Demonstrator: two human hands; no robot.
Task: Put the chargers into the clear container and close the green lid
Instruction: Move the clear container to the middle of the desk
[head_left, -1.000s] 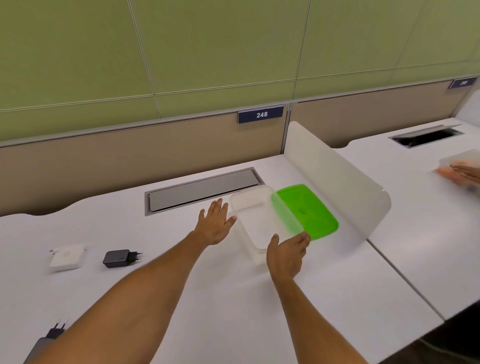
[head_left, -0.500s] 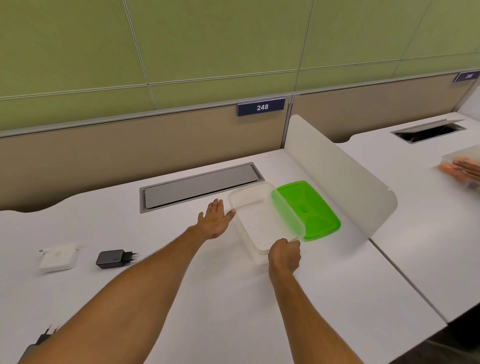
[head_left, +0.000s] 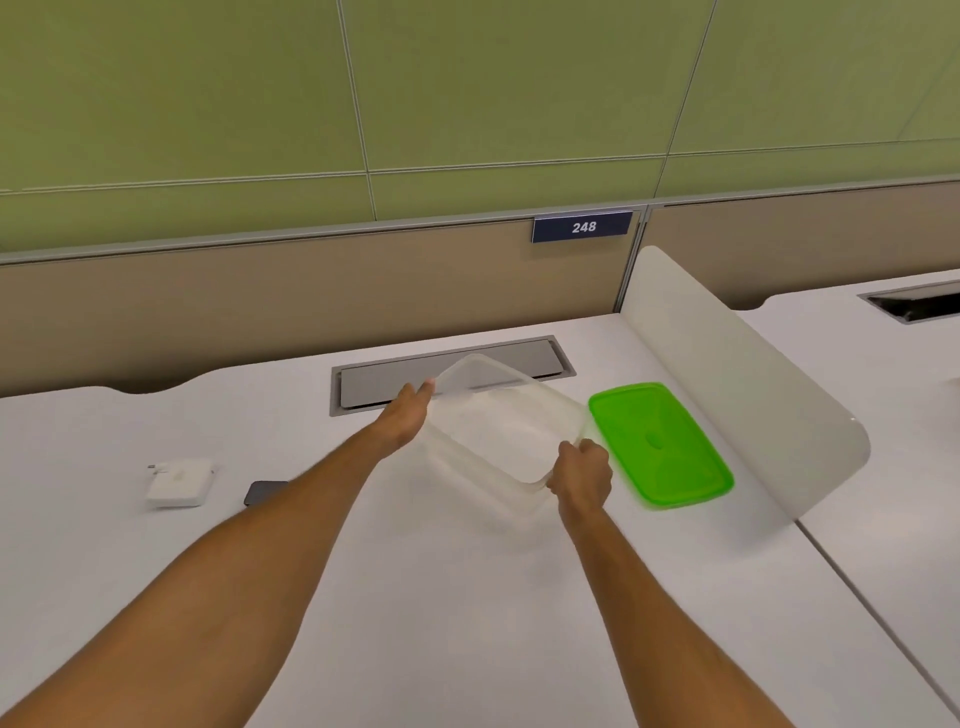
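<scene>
The clear container (head_left: 498, 426) is lifted and tilted above the white desk, empty and blurred. My right hand (head_left: 582, 475) grips its near right corner. My left hand (head_left: 408, 415) presses flat against its left side, fingers together. The green lid (head_left: 660, 444) lies flat on the desk just right of the container, apart from it. A white square charger (head_left: 179, 482) rests on the desk at the left. Beside it a black charger (head_left: 262, 491) shows only its end; my left forearm hides the rest.
A grey cable hatch (head_left: 395, 379) is set into the desk behind the container. A frosted divider panel (head_left: 737, 374) stands right of the lid, with a second desk (head_left: 883, 415) beyond it. A beige and green partition wall closes the back.
The container has been picked up off the desk and shifted left, away from the lid. My right hand closed on its corner and my left hand came against its side. The view turned left.
</scene>
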